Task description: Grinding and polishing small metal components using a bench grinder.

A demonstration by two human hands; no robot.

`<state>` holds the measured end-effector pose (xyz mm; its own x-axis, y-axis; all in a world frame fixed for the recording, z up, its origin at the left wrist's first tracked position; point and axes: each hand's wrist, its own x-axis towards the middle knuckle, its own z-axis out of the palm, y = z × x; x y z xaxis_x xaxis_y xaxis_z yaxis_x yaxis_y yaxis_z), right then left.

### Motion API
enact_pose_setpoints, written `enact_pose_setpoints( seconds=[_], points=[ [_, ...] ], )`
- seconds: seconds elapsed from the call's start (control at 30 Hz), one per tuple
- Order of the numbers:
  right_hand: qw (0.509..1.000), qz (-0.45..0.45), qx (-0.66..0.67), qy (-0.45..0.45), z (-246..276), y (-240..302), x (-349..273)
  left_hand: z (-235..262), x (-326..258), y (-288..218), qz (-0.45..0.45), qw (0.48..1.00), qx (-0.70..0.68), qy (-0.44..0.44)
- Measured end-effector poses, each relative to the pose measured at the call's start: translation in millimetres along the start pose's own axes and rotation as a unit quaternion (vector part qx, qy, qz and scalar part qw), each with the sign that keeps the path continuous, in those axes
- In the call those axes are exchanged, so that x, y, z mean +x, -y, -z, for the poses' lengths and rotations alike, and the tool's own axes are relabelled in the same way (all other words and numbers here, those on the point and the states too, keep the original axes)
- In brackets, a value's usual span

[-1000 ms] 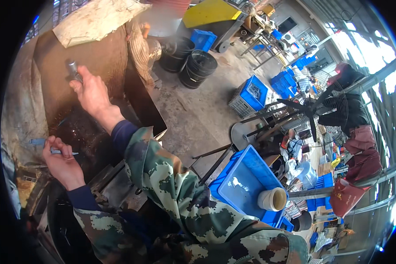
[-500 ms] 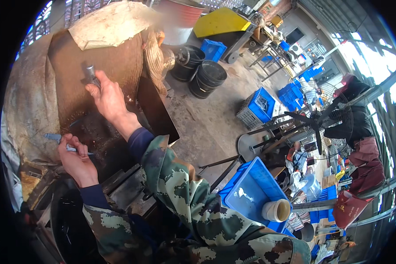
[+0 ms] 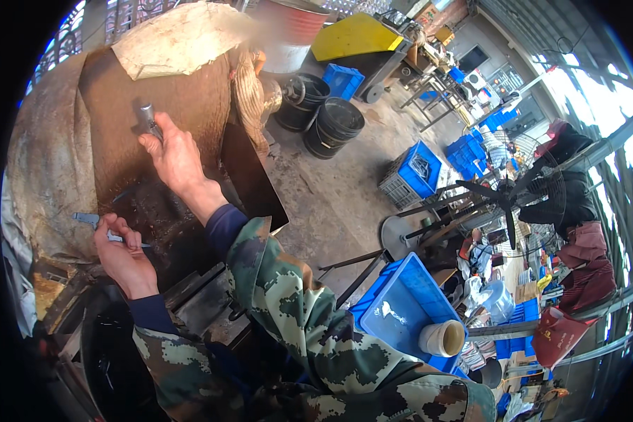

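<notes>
Gripping a silvery rod-like metal piece [image 3: 148, 115] in the right hand [image 3: 179, 160], seemingly leaving its tip free, and curling the left hand [image 3: 129, 261] round grey metal strips [image 3: 86, 219] near the left edge of the dark trough [image 3: 253, 176].

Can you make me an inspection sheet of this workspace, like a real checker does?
Surface: dark, speckled work area below a mottled brown panel.
Job's things: slim grey metal pieces and a short shiny metal piece, all held.
Clutter: two black buckets on the floor; a blue crate with a pale tub in it.
Hands: left hand curled around the grey pieces; right hand gripping the shiny one.
Cables: nothing seen near the hands.
Surroundings: concrete floor, a fan with dark blades to the right.
</notes>
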<state>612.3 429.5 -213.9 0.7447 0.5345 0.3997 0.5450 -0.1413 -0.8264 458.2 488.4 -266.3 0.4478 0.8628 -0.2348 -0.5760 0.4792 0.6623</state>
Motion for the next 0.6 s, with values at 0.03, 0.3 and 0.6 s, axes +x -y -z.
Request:
enact_pose_setpoints(
  seconds=[0.03,0.3,0.6],
  points=[
    [1.0,0.0,0.0,0.0,-0.1,-0.2,0.2,-1.0,-0.4,-0.4,0.0,1.0,-0.001,-0.007],
    [1.0,0.015,-0.004,-0.014,-4.3,-2.5,1.7,0.3,1.7,-0.6,-0.006,1.0,-0.004,-0.002],
    [1.0,0.003,0.015,-0.011,-2.3,-1.3,0.6,-1.2,1.9,-1.6,-0.011,0.999,0.011,-0.029]
  ],
)
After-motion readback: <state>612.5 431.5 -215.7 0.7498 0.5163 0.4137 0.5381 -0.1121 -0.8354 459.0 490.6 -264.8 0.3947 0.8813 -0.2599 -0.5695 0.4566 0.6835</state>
